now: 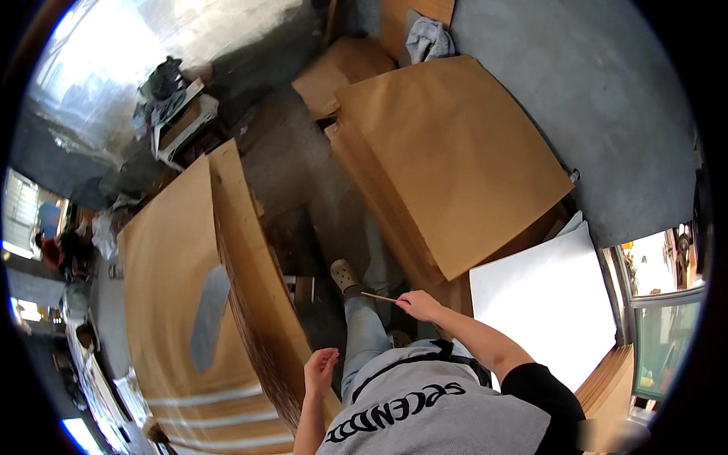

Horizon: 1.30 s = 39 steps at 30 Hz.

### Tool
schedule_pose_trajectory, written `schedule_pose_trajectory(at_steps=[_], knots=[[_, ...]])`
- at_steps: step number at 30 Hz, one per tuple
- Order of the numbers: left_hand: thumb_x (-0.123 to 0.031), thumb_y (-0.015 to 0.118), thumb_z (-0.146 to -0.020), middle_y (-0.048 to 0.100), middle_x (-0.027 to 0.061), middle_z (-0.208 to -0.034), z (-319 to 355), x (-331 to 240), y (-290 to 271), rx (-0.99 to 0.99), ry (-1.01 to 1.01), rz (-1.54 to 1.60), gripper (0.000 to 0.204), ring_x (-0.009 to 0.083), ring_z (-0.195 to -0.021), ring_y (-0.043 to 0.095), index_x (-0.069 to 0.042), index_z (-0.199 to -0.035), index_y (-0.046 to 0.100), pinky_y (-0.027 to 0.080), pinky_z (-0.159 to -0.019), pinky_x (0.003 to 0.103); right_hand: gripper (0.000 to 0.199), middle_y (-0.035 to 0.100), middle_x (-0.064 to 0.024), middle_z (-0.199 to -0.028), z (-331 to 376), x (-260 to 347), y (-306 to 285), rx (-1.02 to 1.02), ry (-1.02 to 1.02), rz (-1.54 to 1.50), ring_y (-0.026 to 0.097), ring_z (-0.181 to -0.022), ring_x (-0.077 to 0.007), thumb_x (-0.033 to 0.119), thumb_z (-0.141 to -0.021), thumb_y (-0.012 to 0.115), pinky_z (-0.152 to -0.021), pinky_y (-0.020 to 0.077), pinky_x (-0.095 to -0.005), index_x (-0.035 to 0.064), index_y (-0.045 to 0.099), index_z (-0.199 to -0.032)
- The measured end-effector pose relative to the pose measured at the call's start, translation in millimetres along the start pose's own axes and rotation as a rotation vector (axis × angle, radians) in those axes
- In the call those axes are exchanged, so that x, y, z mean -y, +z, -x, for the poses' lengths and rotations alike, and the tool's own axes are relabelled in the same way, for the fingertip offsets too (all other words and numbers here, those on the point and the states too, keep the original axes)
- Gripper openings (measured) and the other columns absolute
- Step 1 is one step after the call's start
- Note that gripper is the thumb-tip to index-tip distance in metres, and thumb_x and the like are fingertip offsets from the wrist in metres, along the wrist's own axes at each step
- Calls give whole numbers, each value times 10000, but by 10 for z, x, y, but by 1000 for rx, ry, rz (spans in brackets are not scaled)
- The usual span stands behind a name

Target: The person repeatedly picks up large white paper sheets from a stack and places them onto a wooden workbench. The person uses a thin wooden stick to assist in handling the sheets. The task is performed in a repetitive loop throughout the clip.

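Thin stick (378,297) in right grip (417,305)

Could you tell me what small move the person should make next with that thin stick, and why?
Probably bring the thin stick, pinched in the right hand, down toward the stack of brown cardboard sheets in front. The stick hangs in the air above the floor gap, touching nothing, while the left hand hovers open and empty by the other cardboard stack.

Cardboard workshop: stacked brown sheets (447,159), concrete floor (607,98)
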<state>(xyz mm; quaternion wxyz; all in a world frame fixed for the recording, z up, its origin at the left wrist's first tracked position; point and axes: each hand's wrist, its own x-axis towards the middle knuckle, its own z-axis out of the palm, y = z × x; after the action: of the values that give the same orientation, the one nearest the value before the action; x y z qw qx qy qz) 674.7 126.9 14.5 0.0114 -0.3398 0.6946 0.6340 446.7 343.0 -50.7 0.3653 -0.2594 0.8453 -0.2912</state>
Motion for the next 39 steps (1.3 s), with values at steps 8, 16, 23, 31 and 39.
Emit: schedule_pose_trajectory(at_steps=[8,16,23,31,39], knots=[[-121,573,-810,589,44,-808,-2409,-994,-354,296,155,-255,136,104,-709,551,-61,-926,608,448,-631,228,274,621,-89,-718,-1135,-267,-679,-388,368,-380,598,-654,-210,322,-828,483,-602,460,-334,101,620,-915],[-55,546,-814,588,41,-825,-4168,-2060,-379,394,177,-237,126,101,-694,541,-15,-928,580,440,-638,218,276,620,-116,-770,-1603,77,-1634,-623,485,-406,585,-678,-238,333,-843,470,-612,449,-349,113,620,-917],[-53,516,-829,599,48,-832,-4906,-2385,-89,662,74,-427,166,117,-747,564,-22,-987,558,448,-660,225,222,564,-103,-617,-2186,-511,-2169,-750,544,-289,539,-550,-190,221,-853,465,-508,412,-322,39,579,-798],[-127,533,-836,607,43,-818,-5892,-2258,-577,653,-395,-512,174,113,-706,573,-46,-987,568,454,-605,229,178,589,-132,-742,-3444,-211,-3640,-846,401,-150,574,-652,-286,194,-863,437,-566,449,-396,104,554,-963],[-155,529,-839,616,86,-792,-7307,-2442,-631,502,-684,-350,156,172,-648,601,-34,-920,584,496,-573,277,329,609,-87,-769,-4424,-96,-4532,-739,715,70,590,-680,-251,148,-829,433,-554,466,-384,272,550,-1109]])
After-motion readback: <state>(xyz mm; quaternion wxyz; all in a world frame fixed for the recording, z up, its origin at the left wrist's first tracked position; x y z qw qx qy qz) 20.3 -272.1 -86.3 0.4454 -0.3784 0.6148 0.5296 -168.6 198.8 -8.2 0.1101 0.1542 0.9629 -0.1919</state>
